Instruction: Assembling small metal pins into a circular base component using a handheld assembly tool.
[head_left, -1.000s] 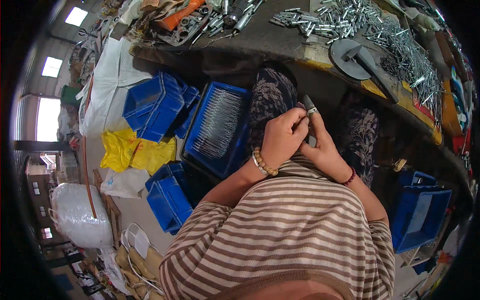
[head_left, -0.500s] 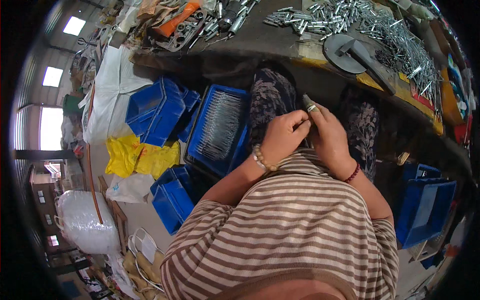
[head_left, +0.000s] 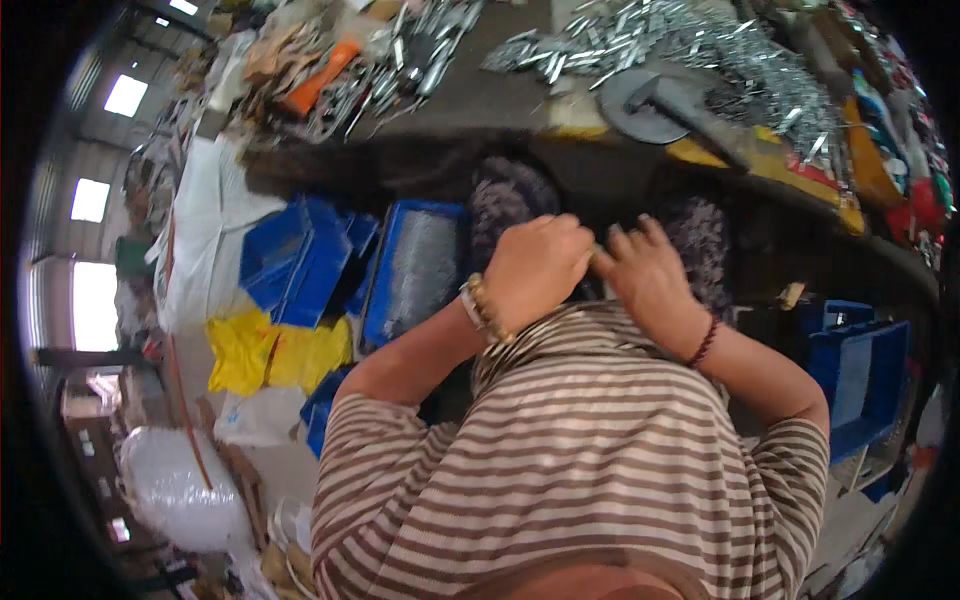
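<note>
My left hand [head_left: 545, 268] is closed in front of my lap, back of the hand up, its fingertips hidden. Close beside it is my right hand [head_left: 652, 285], its fingers bent and slightly blurred, the thumb side toward the left fingertips. A small greenish-grey piece [head_left: 597, 250] shows between the two hands, too small and smeared to name. The grey piece with a pale band seen earlier is not clearly visible. Beyond the hands, the workbench [head_left: 470, 112] carries a pile of shiny metal pins [head_left: 640, 40] and a hammer [head_left: 690, 118] lying over a round metal plate [head_left: 632, 108].
Left of my legs stands a blue bin [head_left: 377, 300] of thin metal parts. Further left are other blue bins [head_left: 305, 262], a yellow bag [head_left: 240, 350] and a white sack [head_left: 205, 240]. Another blue bin [head_left: 865, 400] stands at the right. Mixed tools [head_left: 390, 80] lie on the bench's left.
The view has shifted, so the bench sits further left. My right fingers have lifted and spread somewhat from the banded grey piece, which has dropped out of clear sight. My left hand has turned back-up.
</note>
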